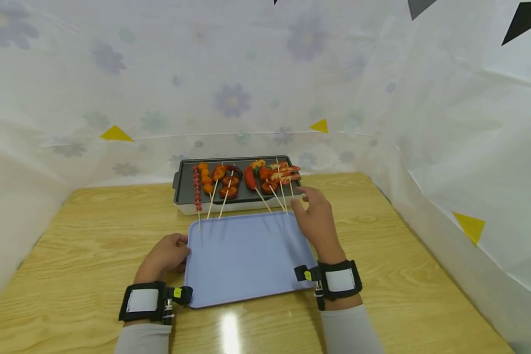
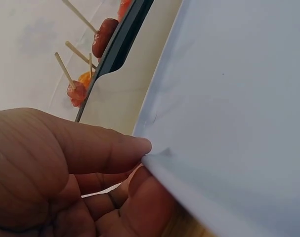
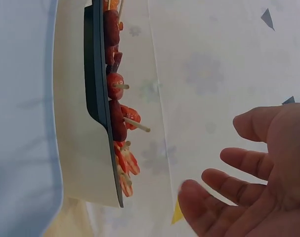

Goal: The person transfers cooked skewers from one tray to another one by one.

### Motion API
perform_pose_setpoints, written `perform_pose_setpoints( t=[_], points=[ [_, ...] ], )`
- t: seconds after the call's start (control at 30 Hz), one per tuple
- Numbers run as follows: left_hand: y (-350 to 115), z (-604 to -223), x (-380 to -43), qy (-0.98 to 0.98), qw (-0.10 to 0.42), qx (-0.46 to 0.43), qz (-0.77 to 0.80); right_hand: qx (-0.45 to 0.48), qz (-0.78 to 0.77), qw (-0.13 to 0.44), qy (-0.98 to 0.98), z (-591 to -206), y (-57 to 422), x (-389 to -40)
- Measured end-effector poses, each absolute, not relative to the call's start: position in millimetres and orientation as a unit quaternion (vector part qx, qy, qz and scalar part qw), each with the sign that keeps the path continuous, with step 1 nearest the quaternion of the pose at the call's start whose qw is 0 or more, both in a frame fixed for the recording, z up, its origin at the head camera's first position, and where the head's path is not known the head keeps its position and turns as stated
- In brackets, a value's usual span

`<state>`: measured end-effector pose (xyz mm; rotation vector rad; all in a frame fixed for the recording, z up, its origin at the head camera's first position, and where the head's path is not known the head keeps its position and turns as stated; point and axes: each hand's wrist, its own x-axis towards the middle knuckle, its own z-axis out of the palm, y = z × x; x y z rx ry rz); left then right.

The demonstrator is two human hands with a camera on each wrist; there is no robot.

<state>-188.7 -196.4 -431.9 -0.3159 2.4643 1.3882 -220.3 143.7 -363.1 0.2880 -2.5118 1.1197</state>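
A pale blue tray [image 1: 252,260] lies in front of the person, close to a dark grill pan. At its left edge my left hand [image 1: 167,253] grips the rim; in the left wrist view the thumb [image 2: 107,145] lies over the corner and the fingers are beneath. My right hand [image 1: 316,216] is raised at the tray's far right corner, beside the shrimp skewers [image 1: 285,173]. Its fingers are spread and relaxed, with nothing between them, as the right wrist view shows.
The dark grill pan [image 1: 186,184] sits on a white base at the back of the wooden table [image 1: 93,246]. Several skewers lie across it, including a red bead-like one [image 1: 197,189] and a red pepper one [image 1: 250,177], sticks pointing forward over the tray. Flower-printed sheeting [image 1: 230,98] hangs behind.
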Motion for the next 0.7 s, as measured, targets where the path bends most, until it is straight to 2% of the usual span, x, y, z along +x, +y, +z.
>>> perform_pose_setpoints(
  t=[0.17,0.7],
  points=[
    [-193.8,-431.0,-187.3,0.848,0.154,-0.121,0.493,0.081,0.411,0.166,-0.893,-363.9,147.8,-222.5],
    [-196.2,-427.3,-185.3,0.861,0.154,-0.110,0.473,0.072,0.415,0.152,-0.894,-368.9,147.6,-225.8]
  ],
)
